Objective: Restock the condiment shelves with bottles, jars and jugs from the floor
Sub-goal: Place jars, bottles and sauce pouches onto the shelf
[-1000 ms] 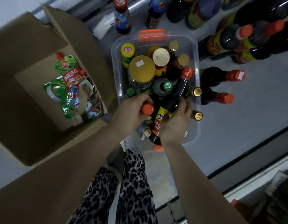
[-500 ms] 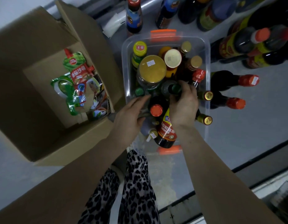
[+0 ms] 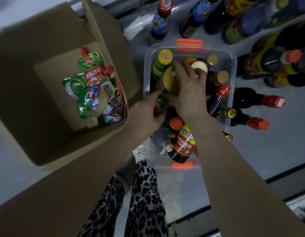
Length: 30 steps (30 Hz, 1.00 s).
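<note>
The right hand (image 3: 187, 93) is spreading over a yellow-lidded jar (image 3: 168, 81), fingers and thumb curling round the lid's rim in a grasp. The jar is standing toward ten o'clock inside the clear bin (image 3: 233, 65), crowded by bottles (image 3: 216, 79). The left hand (image 3: 146, 113) is hovering at the jar's seven o'clock beside a green cap (image 3: 161, 101), fingers bent; whether it is pinching anything cannot be told. The step in hand looks like picking stock out of the bin for the shelves. Next, the jar probably needs a straight upward lift, with the left hand steadying its neighbours. A cardboard box (image 3: 45, 48) is sitting at the bin's nine o'clock.
</note>
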{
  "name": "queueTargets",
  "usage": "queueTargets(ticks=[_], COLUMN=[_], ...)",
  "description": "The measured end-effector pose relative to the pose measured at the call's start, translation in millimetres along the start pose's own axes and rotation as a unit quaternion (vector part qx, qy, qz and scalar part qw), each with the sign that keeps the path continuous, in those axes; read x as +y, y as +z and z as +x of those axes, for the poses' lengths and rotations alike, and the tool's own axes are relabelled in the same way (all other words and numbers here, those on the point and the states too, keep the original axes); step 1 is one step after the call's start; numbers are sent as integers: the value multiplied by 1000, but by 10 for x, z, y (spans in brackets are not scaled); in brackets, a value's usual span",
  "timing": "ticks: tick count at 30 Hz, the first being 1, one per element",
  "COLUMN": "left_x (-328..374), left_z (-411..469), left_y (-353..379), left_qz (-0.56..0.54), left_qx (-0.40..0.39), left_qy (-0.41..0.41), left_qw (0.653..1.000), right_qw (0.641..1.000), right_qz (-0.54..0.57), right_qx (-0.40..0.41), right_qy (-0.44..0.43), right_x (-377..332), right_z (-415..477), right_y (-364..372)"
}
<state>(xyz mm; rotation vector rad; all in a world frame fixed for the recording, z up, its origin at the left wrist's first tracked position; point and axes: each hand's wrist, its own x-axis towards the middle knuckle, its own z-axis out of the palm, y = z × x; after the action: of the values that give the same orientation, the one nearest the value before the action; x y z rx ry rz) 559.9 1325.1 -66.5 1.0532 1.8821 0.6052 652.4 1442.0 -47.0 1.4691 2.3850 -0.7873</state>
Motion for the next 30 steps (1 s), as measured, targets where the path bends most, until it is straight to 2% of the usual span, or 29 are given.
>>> queueTargets(ticks=[3,6,9,11,12,15,19,22,24,26,28,30], left_x=[-49,-120,-159,-157,-137,-7,43,-22,-78,-130,-153,-148], left_z=[8,49,73,79,74,46,-67,-201,-259,-280,-259,-224], left_y=[-87,-187,-260,-290,-307,-341,-441,-473,-465,-441,-426,-422], left_qz=[-30,-71,-120,-81,-46,12,7,-25,-61,-103,-144,-181], left_qx=[49,69,69,83,82,35,39,69,82,97,123,149], left_qy=[-32,-55,-56,-21,8,72,52,-4,-50,-90,-120,-146], left_qw=[998,994,989,993,996,997,998,997,993,986,975,961], right_qw=[998,983,922,886,883,909,929,910,906,924,937,948], right_qz=[54,153,339,408,413,378,345,391,384,298,217,172], right_qx=[13,68,105,97,91,73,53,21,64,119,128,118], right_qy=[30,73,152,199,203,158,121,138,165,207,243,242], right_x=[9,40,48,15,-18,-206,-403,-376,-273,-134,-12,56], right_z=[-20,-199,-384,-459,-498,-623,-722,-679,-563,-400,-260,-173], right_y=[-20,-48,-122,-183,-209,-261,-225,-239,-265,-290,-277,-236])
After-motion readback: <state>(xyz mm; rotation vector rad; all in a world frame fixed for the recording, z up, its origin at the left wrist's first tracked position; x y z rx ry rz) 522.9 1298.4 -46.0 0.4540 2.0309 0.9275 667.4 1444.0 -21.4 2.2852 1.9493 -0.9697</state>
